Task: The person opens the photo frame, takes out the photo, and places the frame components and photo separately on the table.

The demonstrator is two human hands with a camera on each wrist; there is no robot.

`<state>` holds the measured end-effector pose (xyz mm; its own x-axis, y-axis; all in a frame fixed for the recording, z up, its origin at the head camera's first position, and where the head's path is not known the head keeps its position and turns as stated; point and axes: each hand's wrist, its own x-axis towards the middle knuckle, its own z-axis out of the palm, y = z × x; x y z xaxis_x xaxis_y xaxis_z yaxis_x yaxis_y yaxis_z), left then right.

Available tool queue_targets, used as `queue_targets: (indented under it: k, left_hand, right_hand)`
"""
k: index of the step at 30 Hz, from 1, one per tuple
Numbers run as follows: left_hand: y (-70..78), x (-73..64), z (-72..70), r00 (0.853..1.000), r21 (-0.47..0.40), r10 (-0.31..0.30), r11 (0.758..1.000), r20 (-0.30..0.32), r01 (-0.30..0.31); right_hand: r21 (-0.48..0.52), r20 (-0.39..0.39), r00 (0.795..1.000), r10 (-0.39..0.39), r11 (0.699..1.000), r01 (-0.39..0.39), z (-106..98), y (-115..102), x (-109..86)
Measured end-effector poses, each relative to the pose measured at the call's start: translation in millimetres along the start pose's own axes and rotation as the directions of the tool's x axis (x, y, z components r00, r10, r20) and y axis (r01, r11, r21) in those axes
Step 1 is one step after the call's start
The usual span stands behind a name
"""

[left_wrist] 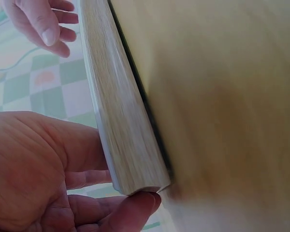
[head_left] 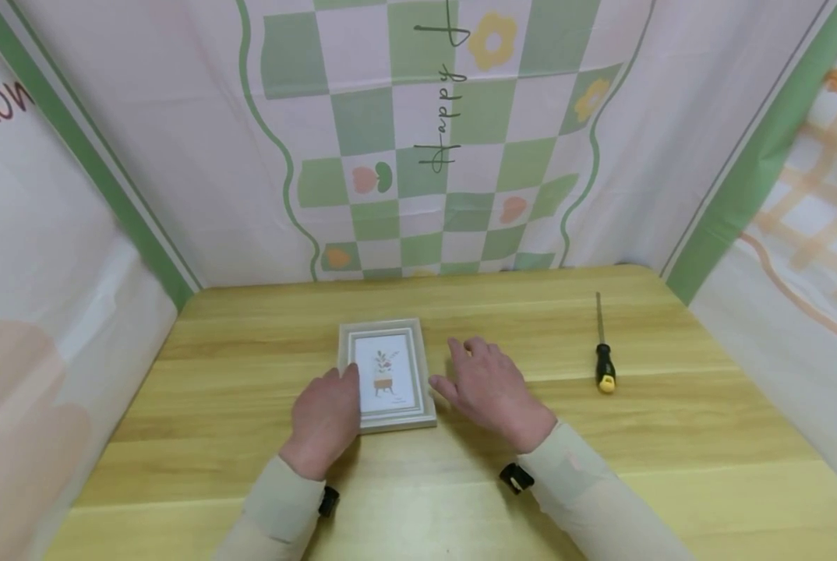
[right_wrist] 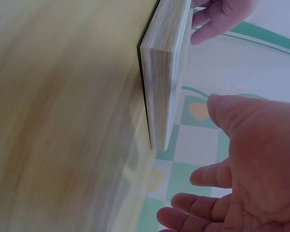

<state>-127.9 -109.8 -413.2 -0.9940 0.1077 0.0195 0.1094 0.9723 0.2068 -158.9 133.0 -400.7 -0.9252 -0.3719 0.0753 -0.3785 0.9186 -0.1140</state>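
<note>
A pale wood-grain picture frame [head_left: 422, 366] lies face up on the table, showing a print of a potted plant. My left hand [head_left: 326, 413] holds it by the left side. In the left wrist view the thumb lies over the front of the frame [left_wrist: 121, 106], while a fingertip [left_wrist: 140, 210] presses the side by the corner. To the right of the frame is my right hand [head_left: 492, 389], its fingers spread and holding nothing. The right wrist view shows a gap between this hand [right_wrist: 261, 159] and the frame [right_wrist: 159, 92].
A screwdriver [head_left: 604, 362] with a black and yellow handle lies on the right of the wooden table [head_left: 236, 343], its shaft pointing away. Printed cloth [head_left: 362, 125] hangs behind the table's far edge, and more cloth hangs at both sides.
</note>
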Motion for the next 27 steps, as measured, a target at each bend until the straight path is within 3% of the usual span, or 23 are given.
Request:
queue_targets:
  k: [7,11,20,27]
  left_hand:
    - [6.9,0.5,2.1,1.000,-0.009,0.004,1.000,0.006,-0.004]
    - [9.9,-0.5,3.5,0.999,0.000,0.031,1.000,-0.020,-0.031]
    - [16.5,-2.0,4.5,0.996,0.004,0.079,0.997,-0.044,-0.079]
    - [19.6,-2.2,4.3,0.993,-0.018,0.103,0.994,-0.049,-0.104]
  right_hand:
    - [0.005,0.046,0.999,0.026,1.000,-0.026,-0.8,-1.6,0.5]
    - [0.041,0.093,0.995,0.048,0.998,-0.052,-1.7,-3.4,1.7]
    - [0.111,0.201,0.973,0.111,0.985,-0.135,-2.0,-10.0,4.2]
    - [0.150,0.242,0.958,0.154,0.969,-0.194,-1.6,-12.9,6.4]
